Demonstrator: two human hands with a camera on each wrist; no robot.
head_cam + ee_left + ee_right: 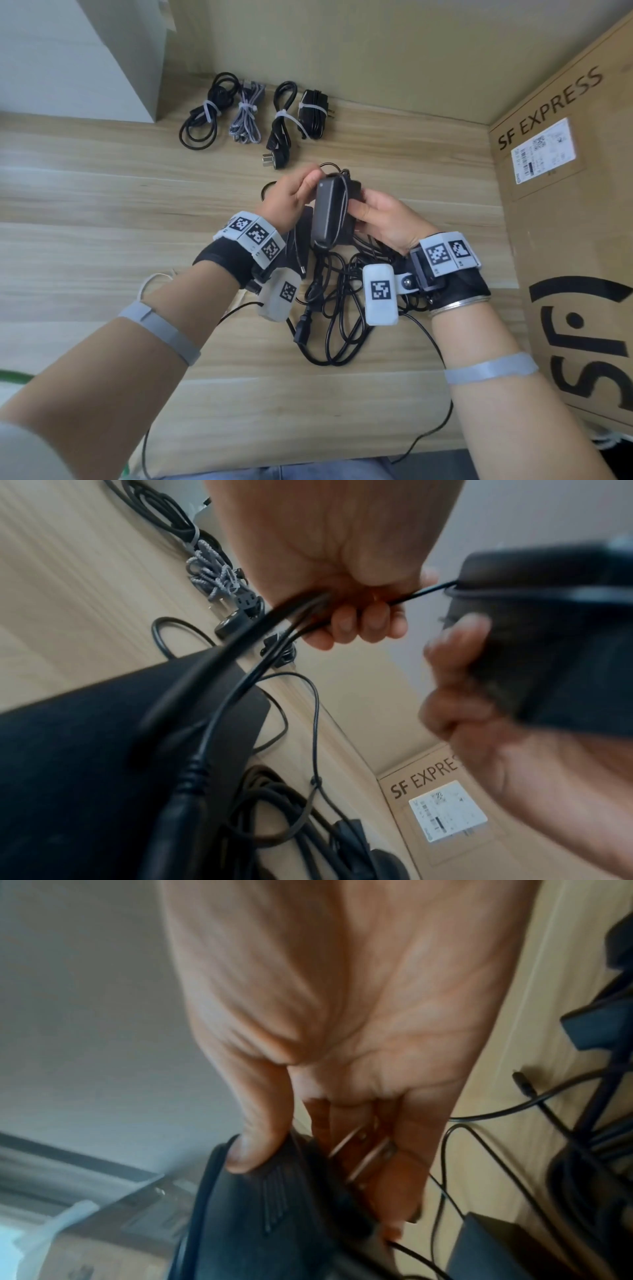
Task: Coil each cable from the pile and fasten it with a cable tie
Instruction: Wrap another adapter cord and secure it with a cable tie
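Power adapter (329, 212): matt black plastic, smooth. Table (102, 205): pale wood-grain laminate. Braided cable (247, 113): grey woven cloth sheath. Cable ties (310, 110): white plastic. Box (565, 240): brown cardboard, paper label.

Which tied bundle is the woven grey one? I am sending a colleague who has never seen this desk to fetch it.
Start at the white box in the table's far left corner; a row of four tied bundles lies just right of it. The grey braided cable is second from the left, between two black cable bundles. It alone is pale and woven; the other three are black.
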